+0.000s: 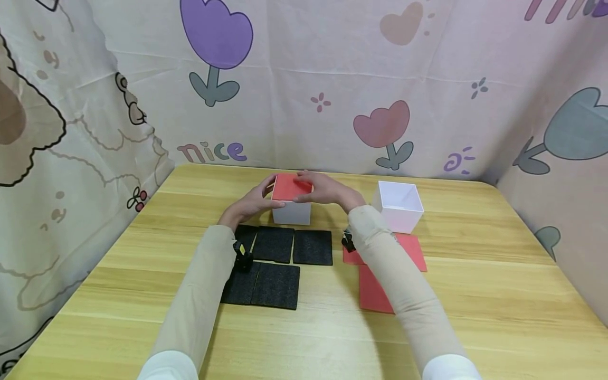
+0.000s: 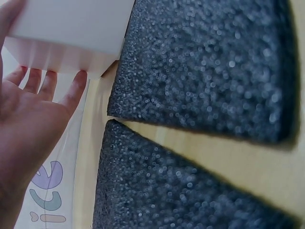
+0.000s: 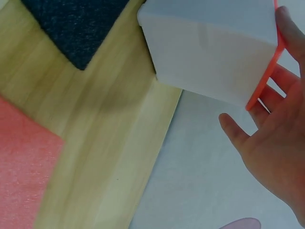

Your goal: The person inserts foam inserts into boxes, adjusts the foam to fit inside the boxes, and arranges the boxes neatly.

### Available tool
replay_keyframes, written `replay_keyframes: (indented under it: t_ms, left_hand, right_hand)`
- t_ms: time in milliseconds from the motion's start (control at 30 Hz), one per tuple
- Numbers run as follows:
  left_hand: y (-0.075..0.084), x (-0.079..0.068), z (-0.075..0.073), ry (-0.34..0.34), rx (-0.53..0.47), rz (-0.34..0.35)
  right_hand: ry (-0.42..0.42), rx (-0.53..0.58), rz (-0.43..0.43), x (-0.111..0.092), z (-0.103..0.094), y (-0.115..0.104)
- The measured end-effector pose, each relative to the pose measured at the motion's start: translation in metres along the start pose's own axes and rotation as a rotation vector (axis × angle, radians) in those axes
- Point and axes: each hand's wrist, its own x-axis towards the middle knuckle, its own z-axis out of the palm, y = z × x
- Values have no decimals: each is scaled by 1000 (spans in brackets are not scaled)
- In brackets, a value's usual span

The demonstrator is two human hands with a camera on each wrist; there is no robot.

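A red square sheet (image 1: 291, 188) lies across the top of a white box (image 1: 291, 214) near the table's back edge. My left hand (image 1: 254, 203) holds the box at its left, thumb along the front rim. In the left wrist view, its fingertips touch the box's white wall (image 2: 71, 52). From the other side, my right hand (image 1: 328, 190) rests its fingers on the red sheet's right part. The right wrist view shows fingers over the red edge (image 3: 263, 83), with the little finger standing away. The box's inside is hidden.
Several black foam squares (image 1: 273, 244) lie left of centre on the wooden table (image 1: 332, 338). A second white box (image 1: 401, 216), open at the top, stands at the right. Red squares (image 1: 375, 290) lie in front of it, partly under my right sleeve. A printed cloth (image 1: 304, 126) hangs behind.
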Motion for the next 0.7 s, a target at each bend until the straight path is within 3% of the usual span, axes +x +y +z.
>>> replay_keyframes:
  t_ms: [333, 700]
  left_hand:
    - [-2, 3, 0, 11, 9, -20]
    - [-3, 5, 0, 8, 21, -22]
  right_hand:
    - [31, -13, -30, -4, 10, 5]
    - [-14, -289, -10, 1, 17, 3]
